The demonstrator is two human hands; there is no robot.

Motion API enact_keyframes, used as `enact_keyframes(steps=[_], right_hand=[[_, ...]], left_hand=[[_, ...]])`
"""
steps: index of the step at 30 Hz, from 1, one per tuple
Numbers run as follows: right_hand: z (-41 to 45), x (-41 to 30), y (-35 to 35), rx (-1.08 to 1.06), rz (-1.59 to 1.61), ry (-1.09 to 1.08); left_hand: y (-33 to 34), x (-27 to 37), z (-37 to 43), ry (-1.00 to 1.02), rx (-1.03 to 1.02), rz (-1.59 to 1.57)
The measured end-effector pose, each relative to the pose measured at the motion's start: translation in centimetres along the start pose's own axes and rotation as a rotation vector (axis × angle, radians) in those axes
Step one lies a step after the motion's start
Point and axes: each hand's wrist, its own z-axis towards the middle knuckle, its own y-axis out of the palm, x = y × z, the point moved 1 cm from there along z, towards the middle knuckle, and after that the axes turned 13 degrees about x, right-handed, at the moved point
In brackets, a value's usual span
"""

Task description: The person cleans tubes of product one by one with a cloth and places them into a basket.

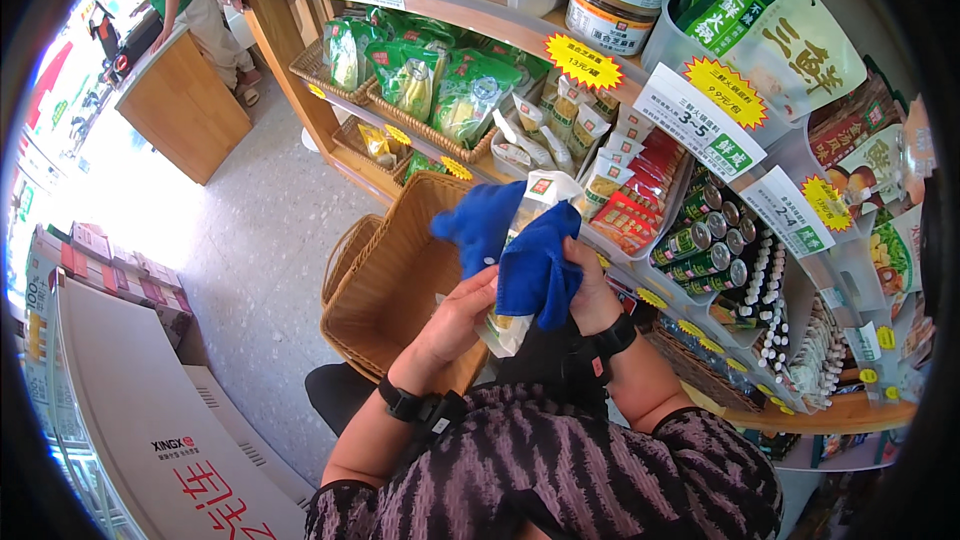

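My left hand (463,313) grips the near part of a long clear-and-white plastic food package (510,326), which slants away from me. My right hand (592,289) holds a blue cloth (541,262) draped over the middle of that package. More blue cloth (480,225) hangs at the package's left side; whether the two parts are one piece I cannot tell. Similar packages (562,116) stand in a clear bin beyond my hands. Below and to the left is a wicker basket (397,270). Its visible inside holds nothing that I can make out.
Curved shelves (450,7) carry green vegetable bags (469,90), red packets (630,217), green cans (697,262) and jars (611,15). A white cabinet (135,360) stands at the left, with boxes (112,270) beyond. A person (180,0) is at a wooden counter (184,105).
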Motion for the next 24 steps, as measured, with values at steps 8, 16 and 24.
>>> enact_keyframes(steps=[8, 16, 24], right_hand=[[1.4, 0.7, 2.2, 0.142, -0.088, -0.183], [0.8, 3.8, 3.0, 0.076, -0.191, -0.148], [0.6, 4.8, 3.0, -0.026, -0.44, -0.108]], left_hand=[[-0.6, -0.3, 0.6, 0.355, 0.179, 0.362], [-0.3, 1.0, 1.0, 0.706, 0.537, 0.732], [-1.3, 1.7, 1.5, 0.659, 0.566, 0.644]])
